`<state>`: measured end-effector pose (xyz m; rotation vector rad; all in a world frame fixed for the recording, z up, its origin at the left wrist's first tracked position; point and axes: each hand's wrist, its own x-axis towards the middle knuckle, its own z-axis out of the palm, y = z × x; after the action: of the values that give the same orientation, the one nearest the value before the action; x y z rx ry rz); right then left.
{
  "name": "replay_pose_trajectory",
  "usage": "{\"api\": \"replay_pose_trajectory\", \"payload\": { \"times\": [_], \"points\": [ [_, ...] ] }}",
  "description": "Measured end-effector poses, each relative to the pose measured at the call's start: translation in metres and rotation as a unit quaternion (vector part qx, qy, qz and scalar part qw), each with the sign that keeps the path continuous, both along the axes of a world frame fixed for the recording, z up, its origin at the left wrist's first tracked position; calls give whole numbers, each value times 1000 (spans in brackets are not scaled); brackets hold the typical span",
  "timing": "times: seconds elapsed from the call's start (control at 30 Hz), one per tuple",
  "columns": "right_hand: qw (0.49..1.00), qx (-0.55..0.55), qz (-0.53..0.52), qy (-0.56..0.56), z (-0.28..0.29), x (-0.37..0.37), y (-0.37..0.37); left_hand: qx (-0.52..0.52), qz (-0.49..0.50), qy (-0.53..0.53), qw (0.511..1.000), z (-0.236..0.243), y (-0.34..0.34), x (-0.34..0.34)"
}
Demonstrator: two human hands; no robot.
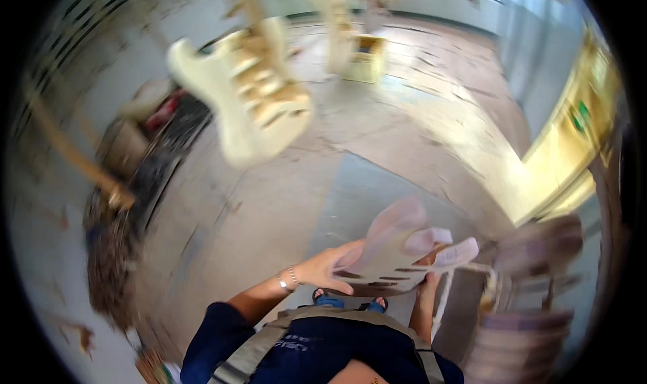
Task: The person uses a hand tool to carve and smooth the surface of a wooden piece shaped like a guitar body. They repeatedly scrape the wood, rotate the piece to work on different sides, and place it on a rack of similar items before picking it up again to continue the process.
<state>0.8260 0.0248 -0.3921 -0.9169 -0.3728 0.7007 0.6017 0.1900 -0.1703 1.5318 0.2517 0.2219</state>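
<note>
A pale, pinkish-white electric guitar body point(384, 262) is held in front of my waist, with dark slots cut through its face and two horns pointing away and to the right. My left hand point(330, 269) grips its left edge, thumb and fingers wrapped round the rim; a metal bracelet shows on that wrist. On the opposite edge, my right hand point(429, 283) holds the body, most of its fingers hidden behind it. Farther off and to the left, a cream guitar body point(246, 97) hangs in the air from a wooden piece, apart from both hands.
Stacked brown guitar-body-like pieces point(522, 343) stand close on my right. Beyond them rises a yellow frame point(566, 138). A yellow box point(367, 59) sits on the far floor, near another hanging piece point(337, 30). Dark clutter point(178, 134) lines the left wall.
</note>
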Motion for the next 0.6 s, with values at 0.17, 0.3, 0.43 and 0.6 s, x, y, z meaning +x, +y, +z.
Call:
{"api": "replay_pose_trajectory", "payload": {
  "times": [0.17,0.3,0.43,0.6],
  "points": [
    [978,-6,158,-138,33,-43,82,-56,126,-265,954,11,27,-71],
    [884,-161,204,-388,105,-59,142,26,320,-264,909,38,9,-107],
    [744,151,69,-647,305,-177,145,140,464,-210,849,16,7,-159],
    [499,182,-90,-842,450,-350,178,151,624,-184,744,43,-18,-227]
  ]
}}
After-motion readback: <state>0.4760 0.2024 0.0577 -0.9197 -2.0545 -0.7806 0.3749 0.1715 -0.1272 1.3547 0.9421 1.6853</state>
